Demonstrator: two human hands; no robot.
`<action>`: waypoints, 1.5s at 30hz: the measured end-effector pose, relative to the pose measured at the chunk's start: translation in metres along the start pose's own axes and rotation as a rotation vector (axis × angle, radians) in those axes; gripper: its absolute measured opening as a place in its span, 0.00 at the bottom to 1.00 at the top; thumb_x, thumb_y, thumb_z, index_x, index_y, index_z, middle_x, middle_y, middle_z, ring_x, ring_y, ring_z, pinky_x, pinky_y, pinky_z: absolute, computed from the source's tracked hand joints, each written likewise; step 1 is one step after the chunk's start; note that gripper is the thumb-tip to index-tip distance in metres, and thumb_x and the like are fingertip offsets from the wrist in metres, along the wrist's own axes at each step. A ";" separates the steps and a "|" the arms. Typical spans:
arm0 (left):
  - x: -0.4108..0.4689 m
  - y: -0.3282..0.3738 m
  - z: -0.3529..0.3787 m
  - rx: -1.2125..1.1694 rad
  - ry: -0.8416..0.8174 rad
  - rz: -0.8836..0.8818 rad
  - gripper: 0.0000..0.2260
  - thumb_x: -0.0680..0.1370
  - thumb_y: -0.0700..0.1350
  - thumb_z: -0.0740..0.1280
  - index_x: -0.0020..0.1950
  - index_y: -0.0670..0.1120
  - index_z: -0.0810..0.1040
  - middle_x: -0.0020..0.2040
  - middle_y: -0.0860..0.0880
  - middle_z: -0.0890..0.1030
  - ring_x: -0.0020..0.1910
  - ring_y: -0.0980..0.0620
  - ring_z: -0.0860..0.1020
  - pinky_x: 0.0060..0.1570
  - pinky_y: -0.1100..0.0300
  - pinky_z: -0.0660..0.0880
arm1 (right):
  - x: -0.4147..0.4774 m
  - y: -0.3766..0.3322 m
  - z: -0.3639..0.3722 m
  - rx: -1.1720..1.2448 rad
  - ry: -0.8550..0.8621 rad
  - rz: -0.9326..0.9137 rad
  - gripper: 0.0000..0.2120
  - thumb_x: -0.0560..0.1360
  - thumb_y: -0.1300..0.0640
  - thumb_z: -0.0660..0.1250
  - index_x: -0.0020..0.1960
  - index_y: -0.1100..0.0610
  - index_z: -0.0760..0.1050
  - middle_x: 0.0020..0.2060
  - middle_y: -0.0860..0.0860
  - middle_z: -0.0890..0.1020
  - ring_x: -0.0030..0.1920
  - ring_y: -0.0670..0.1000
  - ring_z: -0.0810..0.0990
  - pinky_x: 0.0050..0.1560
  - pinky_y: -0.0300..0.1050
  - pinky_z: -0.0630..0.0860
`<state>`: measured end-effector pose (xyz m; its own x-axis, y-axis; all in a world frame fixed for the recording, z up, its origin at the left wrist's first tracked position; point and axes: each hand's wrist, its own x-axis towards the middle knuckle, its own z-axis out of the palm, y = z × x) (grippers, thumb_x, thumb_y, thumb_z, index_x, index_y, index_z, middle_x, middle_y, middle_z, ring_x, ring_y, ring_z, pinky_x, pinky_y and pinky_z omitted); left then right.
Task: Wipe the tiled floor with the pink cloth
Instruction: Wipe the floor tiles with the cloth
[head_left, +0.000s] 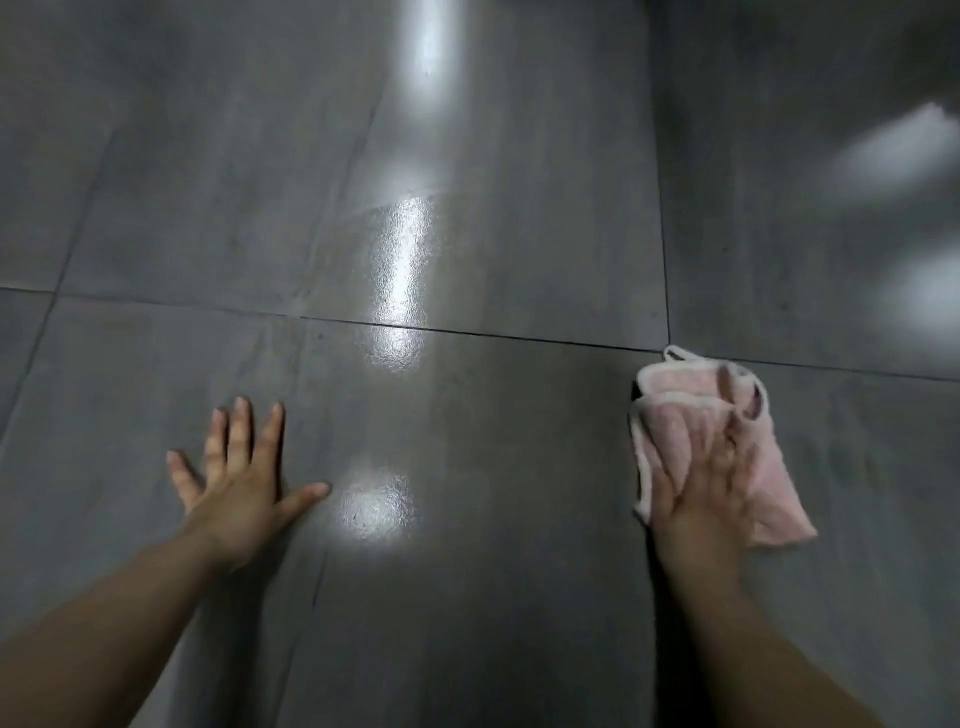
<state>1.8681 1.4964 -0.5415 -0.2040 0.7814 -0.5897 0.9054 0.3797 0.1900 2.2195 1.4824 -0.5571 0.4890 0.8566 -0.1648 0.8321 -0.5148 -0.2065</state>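
Note:
The pink cloth, crumpled with a pale hem and a small loop at its far corner, lies on the grey tiled floor at the right. My right hand presses flat on top of it, fingers spread over the fabric and blurred by motion. My left hand rests palm down on the bare tile at the left, fingers apart, holding nothing. Both forearms reach in from the bottom of the view.
Large grey tiles with dark grout lines fill the view; one line runs across just beyond the cloth, another runs away from it. A bright streak of reflected light shines on wet-looking tile in the middle. Blurred pale reflections show at the far right.

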 end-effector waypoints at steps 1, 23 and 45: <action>-0.001 0.001 -0.001 0.002 -0.009 -0.004 0.39 0.73 0.58 0.62 0.73 0.51 0.39 0.75 0.47 0.35 0.73 0.48 0.33 0.69 0.40 0.34 | -0.017 -0.017 0.010 -0.017 0.035 0.085 0.35 0.71 0.36 0.40 0.72 0.49 0.36 0.76 0.55 0.43 0.75 0.56 0.40 0.72 0.59 0.45; -0.002 0.005 0.000 0.052 0.009 -0.027 0.37 0.75 0.56 0.60 0.73 0.51 0.38 0.75 0.46 0.35 0.74 0.47 0.34 0.69 0.40 0.36 | -0.122 -0.100 0.055 -0.052 -0.037 -0.808 0.31 0.69 0.42 0.55 0.68 0.54 0.63 0.69 0.54 0.63 0.68 0.58 0.64 0.66 0.59 0.59; -0.041 0.122 0.024 0.235 0.353 1.085 0.20 0.72 0.59 0.55 0.57 0.49 0.69 0.54 0.45 0.82 0.57 0.50 0.70 0.67 0.56 0.54 | -0.023 0.039 -0.039 -0.078 0.032 -0.926 0.23 0.58 0.46 0.71 0.45 0.55 0.65 0.44 0.56 0.80 0.47 0.54 0.70 0.48 0.48 0.66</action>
<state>1.9957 1.4988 -0.5132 0.6613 0.7483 0.0517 0.7074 -0.6451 0.2888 2.2509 1.4443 -0.5238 -0.3726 0.9261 0.0599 0.9091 0.3772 -0.1766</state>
